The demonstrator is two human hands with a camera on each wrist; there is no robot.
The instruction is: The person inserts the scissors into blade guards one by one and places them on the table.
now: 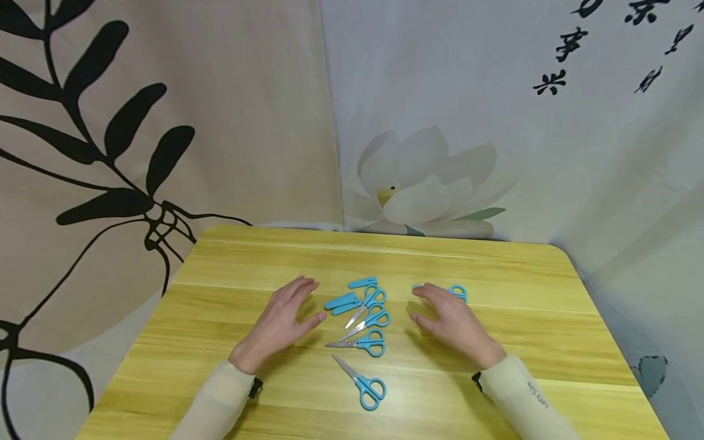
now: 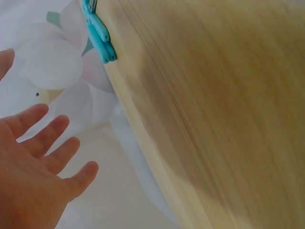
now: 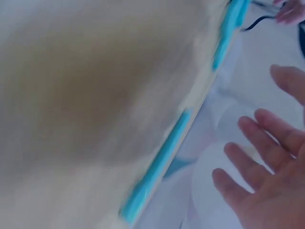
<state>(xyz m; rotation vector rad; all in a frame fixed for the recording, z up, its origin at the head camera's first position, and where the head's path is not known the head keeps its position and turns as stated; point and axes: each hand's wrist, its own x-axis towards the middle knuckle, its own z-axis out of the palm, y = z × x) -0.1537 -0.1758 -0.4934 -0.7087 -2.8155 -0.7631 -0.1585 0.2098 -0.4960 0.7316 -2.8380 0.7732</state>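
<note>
In the head view several scissors with blue handles lie in a column down the middle of the table. The nearest scissors (image 1: 365, 385) lie apart, blade toward the upper left; the others, such as the scissors (image 1: 375, 343), lie close together. Blue blade covers (image 1: 342, 300) rest beside the upper blades, and another cover (image 1: 363, 282) lies behind them. My left hand (image 1: 283, 321) hovers left of the covers, fingers extended and holding nothing. On the right, my right hand (image 1: 453, 324) is held with fingers extended, partly hiding a blue-handled item (image 1: 458, 293) behind it.
The wooden table (image 1: 495, 403) has its far edge against a curtain (image 1: 264, 122) printed with leaves, a flower and dark characters. Both wrists wear a dark strap (image 1: 255, 387) at the sleeve cuff.
</note>
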